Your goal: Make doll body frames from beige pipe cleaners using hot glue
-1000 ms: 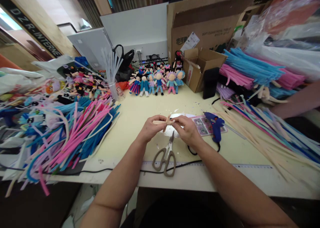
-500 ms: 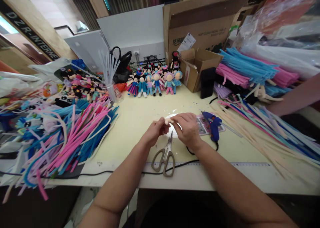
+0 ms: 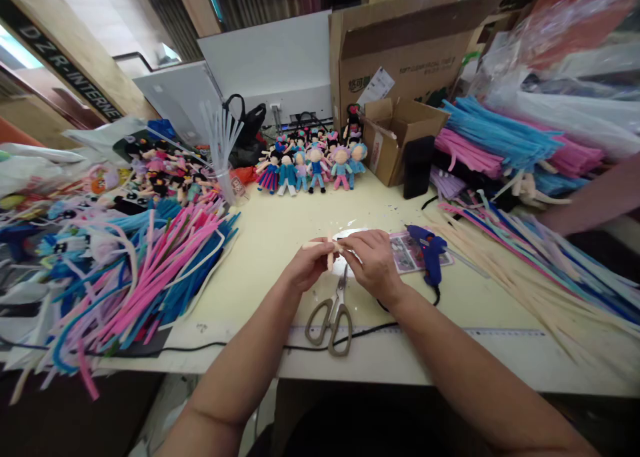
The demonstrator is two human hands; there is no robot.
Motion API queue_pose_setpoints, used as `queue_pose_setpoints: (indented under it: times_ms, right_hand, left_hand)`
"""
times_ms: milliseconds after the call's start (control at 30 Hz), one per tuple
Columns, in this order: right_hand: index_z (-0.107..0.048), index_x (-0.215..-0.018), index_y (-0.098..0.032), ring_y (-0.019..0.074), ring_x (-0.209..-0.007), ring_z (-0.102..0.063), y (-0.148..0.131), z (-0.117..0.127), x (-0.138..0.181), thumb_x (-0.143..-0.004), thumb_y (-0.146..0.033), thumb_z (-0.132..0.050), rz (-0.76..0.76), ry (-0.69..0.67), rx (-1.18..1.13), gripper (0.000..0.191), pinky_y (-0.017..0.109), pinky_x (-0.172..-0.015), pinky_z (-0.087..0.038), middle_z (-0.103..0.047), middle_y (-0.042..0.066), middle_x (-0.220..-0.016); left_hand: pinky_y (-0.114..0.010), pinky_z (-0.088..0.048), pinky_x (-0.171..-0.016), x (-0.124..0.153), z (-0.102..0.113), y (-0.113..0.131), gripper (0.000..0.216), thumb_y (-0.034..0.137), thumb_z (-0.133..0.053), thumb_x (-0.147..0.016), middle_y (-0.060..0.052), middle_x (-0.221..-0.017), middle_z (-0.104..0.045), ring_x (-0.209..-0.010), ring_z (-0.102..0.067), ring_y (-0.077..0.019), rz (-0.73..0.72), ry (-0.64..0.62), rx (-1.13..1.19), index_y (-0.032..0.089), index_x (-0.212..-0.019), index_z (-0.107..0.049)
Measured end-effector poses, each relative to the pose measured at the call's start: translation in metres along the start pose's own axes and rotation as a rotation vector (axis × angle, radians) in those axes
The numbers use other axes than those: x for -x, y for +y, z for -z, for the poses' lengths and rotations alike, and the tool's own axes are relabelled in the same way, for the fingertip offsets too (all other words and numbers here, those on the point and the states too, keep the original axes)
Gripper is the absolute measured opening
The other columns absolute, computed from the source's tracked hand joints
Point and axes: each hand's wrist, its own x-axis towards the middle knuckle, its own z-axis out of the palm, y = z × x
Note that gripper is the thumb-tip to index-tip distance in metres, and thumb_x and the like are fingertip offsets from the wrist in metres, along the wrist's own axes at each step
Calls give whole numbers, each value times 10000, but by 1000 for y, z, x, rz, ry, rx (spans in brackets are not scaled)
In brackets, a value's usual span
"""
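Note:
Between my two hands is a small cream-coloured piece of fuzzy pipe cleaner (image 3: 330,259), bent into a shape with short ends sticking out. My left hand (image 3: 309,265) pinches it from the left, with one end showing past the fingers. From the right, the thumb and fingertips of my right hand (image 3: 371,260) close on its other side. The fingers partly cover the piece. Just below lies a pair of scissors (image 3: 330,320) with grey-brown handles, blades pointing toward my hands. A blue glue gun (image 3: 431,251) rests to the right of my right hand on a printed card (image 3: 404,251).
Bundles of pink and blue pipe cleaners (image 3: 150,270) lie at the left, cream and coloured ones (image 3: 505,270) at the right. Finished dolls (image 3: 315,167) stand at the back beside a small cardboard box (image 3: 400,137). A black cable (image 3: 200,347) and a ruler (image 3: 480,332) run along the front edge.
The cream piece has been turned in my fingers, so one end now points down and another left. My left hand has shifted slightly; the scissors and glue gun stay put.

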Motion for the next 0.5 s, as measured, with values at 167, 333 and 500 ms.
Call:
queue_pose_setpoints:
  times_ms: [167, 333, 500]
  right_hand:
    - [-621, -943, -200, 191, -906, -552, 1, -1, 1, -883, -282, -522, -37, -20, -44, 141, 353, -829, -329, -667, 41, -922]
    - [-618, -947, -197, 196, -909, -557, 1, -1, 1, -883, -287, -518, -72, -38, -81, 149, 352, -832, -340, -666, 45, -926]
    - [-623, -926, -204, 194, -886, -564, 0, -1, 0, -880, -291, -526, -105, -50, -132, 139, 349, -815, -351, -663, 41, -898]
  left_hand:
    - [-207, -382, -572, 0, 3, 1, 193, 262, -720, -628, -14, -655, -597, -619, -528, -91, -52, 21, -44, 125, -748, -653]
    - [-218, -377, -574, 2, 3, 4, 212, 263, -740, -611, -12, -677, -619, -623, -532, -97, -70, 53, -110, 130, -753, -657]
    - [-234, -386, -594, 2, 5, 5, 203, 270, -737, -625, -23, -716, -634, -647, -539, -111, -130, 40, -191, 129, -746, -655]
